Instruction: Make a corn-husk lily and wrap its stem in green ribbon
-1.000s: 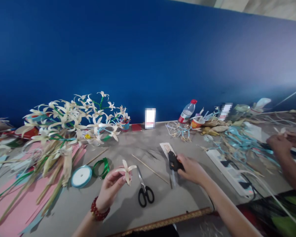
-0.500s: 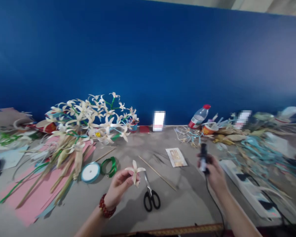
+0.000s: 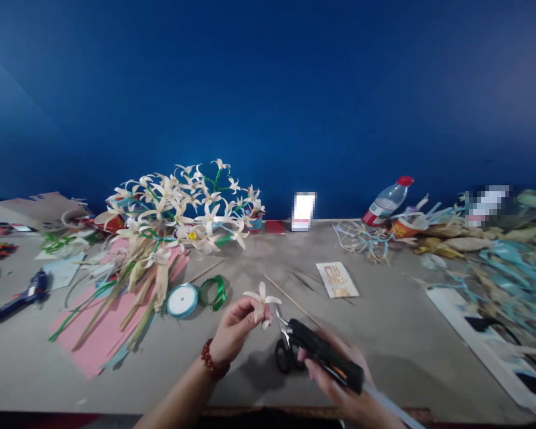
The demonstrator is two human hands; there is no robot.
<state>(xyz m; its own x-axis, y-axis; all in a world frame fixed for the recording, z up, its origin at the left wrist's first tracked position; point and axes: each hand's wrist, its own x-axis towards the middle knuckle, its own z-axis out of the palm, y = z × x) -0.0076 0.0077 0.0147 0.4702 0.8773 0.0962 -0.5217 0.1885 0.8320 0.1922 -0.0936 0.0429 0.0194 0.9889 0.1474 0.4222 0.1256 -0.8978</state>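
Observation:
My left hand [image 3: 236, 326], with a red bead bracelet at the wrist, pinches a small cream leaf flower [image 3: 262, 299] and holds it up over the grey table [image 3: 384, 333]. My right hand [image 3: 339, 381] grips a black glue gun [image 3: 324, 354] whose nozzle points left at the flower's base, a few centimetres from it. Black-handled scissors [image 3: 284, 345] lie on the table right under the gun and the flower. A thin wooden skewer [image 3: 290, 301] lies just behind them.
A big bunch of cream flowers on green stems [image 3: 178, 208] lies on pink paper [image 3: 102, 328] at the left, beside a white tape roll [image 3: 181, 300] and green ribbon [image 3: 214, 291]. A blue glue gun [image 3: 18, 295] lies far left. A bottle [image 3: 386, 201], cup, husks, blue ribbons and a power strip [image 3: 482, 333] fill the right.
My right hand lifted the glue gun from the middle of the table, swung it right, then brought it back down to the flower in my left hand. The view has shifted left.

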